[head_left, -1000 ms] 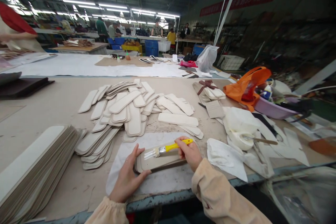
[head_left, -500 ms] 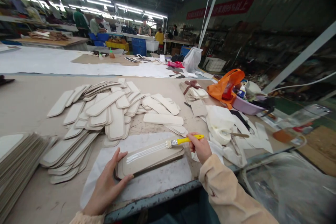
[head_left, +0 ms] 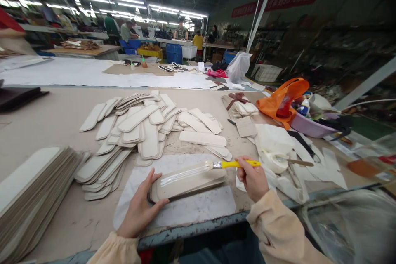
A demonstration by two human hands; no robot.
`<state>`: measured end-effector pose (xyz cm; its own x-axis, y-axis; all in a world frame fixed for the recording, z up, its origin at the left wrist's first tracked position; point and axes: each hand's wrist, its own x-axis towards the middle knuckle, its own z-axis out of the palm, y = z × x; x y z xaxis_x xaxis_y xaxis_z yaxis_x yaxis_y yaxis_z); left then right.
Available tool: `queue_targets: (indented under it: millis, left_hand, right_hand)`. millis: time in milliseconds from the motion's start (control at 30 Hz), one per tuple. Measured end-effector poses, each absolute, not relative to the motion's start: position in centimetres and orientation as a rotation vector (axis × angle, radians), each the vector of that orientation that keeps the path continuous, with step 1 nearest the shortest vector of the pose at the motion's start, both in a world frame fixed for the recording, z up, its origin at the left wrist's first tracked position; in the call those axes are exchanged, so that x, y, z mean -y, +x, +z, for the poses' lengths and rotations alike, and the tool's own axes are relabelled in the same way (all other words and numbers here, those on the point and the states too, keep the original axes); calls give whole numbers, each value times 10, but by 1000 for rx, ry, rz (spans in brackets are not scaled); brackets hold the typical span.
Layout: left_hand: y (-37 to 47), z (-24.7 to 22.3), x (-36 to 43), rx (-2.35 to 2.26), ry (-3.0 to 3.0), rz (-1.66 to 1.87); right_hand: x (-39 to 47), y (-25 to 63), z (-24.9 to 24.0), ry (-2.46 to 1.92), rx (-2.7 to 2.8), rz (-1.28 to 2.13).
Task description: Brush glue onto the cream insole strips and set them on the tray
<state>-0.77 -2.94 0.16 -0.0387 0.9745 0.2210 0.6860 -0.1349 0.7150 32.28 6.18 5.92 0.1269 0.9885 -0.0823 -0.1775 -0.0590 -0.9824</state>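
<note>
My right hand (head_left: pixel 253 178) grips a yellow-handled paintbrush (head_left: pixel 232 164), its pale bristles touching the top of a stack of long, rounded-end boards (head_left: pixel 188 181). Wet white streaks of what looks like glue run along the top board, left of the bristles. At the stack's left end is my left hand (head_left: pixel 144 204), thumb on the near side and fingers on the far side, holding it. Beneath the stack lies a white sheet (head_left: pixel 213 204) near the table's front edge.
Loose pale boards (head_left: pixel 150 134) are heaped behind the stack, with a tall leaning pile (head_left: pixel 34 198) at left. To the right stand a white glue tub (head_left: pixel 275 144) with a stick across it, an orange bag (head_left: pixel 280 101) and a lilac basin (head_left: pixel 311 126). People work farther back.
The brush has lifted or turned slightly, its handle now more level, still at the board's right part. The view has swung left, showing a red-clad person at the left edge.
</note>
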Motion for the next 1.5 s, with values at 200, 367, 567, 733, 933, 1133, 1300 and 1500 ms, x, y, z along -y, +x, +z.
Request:
queue_targets:
  millis: [200, 367, 567, 733, 933, 1133, 1300, 1500]
  left_hand:
    - [-8, 4, 31, -1702, 1816, 990]
    - [-8, 3, 31, -1692, 1802, 989]
    - [-8, 3, 31, -1699, 1826, 1008]
    - [-9, 3, 31, -1703, 1859, 1000]
    - [-10, -2, 30, -1728, 1854, 984]
    - [-12, -4, 28, -1754, 1883, 993]
    - [-13, -4, 27, -1806, 1877, 950]
    - [-11, -2, 27, -1804, 1857, 935]
  right_hand:
    - [-38, 242, 51, -1082, 1010, 1573]
    - [-32, 210, 44, -1131, 1160, 1621]
    - [-35, 217, 42, -1183, 1226, 1594]
    - [-40, 244, 48, -1263, 1267, 1482]
    - [-50, 289, 50, -1316, 1245, 1335]
    - [-58, 328, 52, -1359, 1198, 1226]
    - [-64, 351, 51, -1375, 1201, 1155]
    - [-66, 364, 58, -1415, 1171, 1075]
